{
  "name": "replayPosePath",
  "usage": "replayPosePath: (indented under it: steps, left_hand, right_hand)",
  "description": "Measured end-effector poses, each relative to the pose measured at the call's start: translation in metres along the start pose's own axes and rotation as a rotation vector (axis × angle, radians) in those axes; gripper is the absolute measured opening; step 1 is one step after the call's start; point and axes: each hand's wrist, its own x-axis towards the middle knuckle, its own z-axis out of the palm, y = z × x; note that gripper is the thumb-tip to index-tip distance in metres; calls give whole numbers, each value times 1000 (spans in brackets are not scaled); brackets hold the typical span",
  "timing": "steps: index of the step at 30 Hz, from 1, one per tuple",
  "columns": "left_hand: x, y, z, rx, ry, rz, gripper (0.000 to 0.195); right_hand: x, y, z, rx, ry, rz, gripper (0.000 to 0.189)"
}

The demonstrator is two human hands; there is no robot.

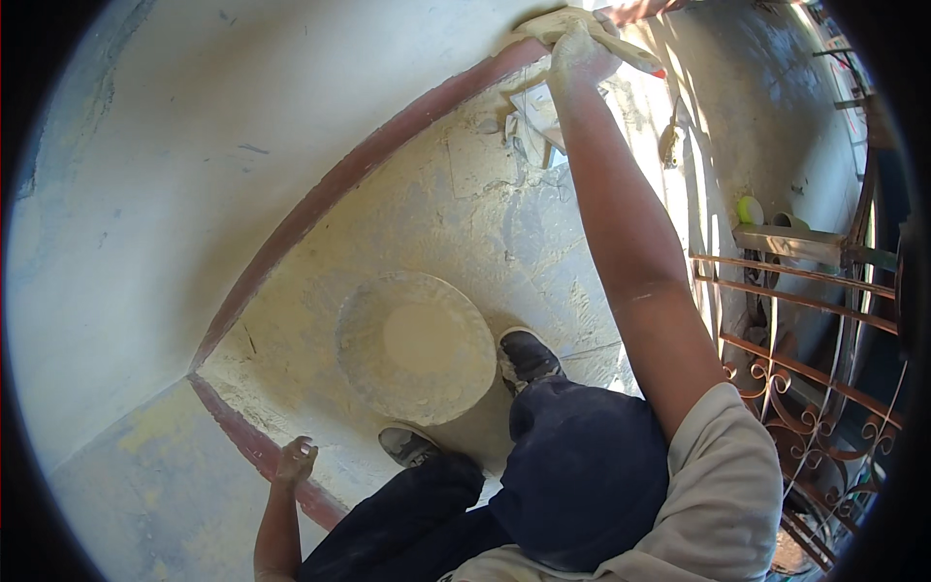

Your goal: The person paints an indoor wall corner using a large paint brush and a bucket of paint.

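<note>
My right hand (582, 58), coated with pale paste, is closed on a flat handled tool (636, 55) at the top of the view, against the pale wall. The tool has a red end and is smeared with paste; its exact kind is unclear. Beside it shows part of another hand and arm (644, 10), which seems to be another person's. My left hand (297, 460) hangs at lower left with loosely curled fingers and nothing visible in it. A round, paste-coated basin (356, 371) with pale material inside stands on the floor by my shoes.
A dark red skirting band (313, 185) runs along the wall's foot and bends at the corner. Paper scraps (537, 109) lie on the stained floor near the wall. At right are a rusty metal grille (807, 378), a ledge (789, 244) and a yellow-green container (749, 210).
</note>
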Motion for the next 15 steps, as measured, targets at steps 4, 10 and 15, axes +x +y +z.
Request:
replayPosePath:
  steps: [4, 10, 15]
  left_hand:
    - [-3, -6, 4, 23, 0, -4, 39]
    - [2, -7, 4, 58, -11, 34, 40]
    - [4, -13, 6, 42, 2, 28, 41]
  right_hand:
    - [9, -11, -21, 272, 40, 8, 28]
    - [12, 7, -38, 110, 11, 56, 32]
    - [14, 20, -25, 97, -27, 81, 36]
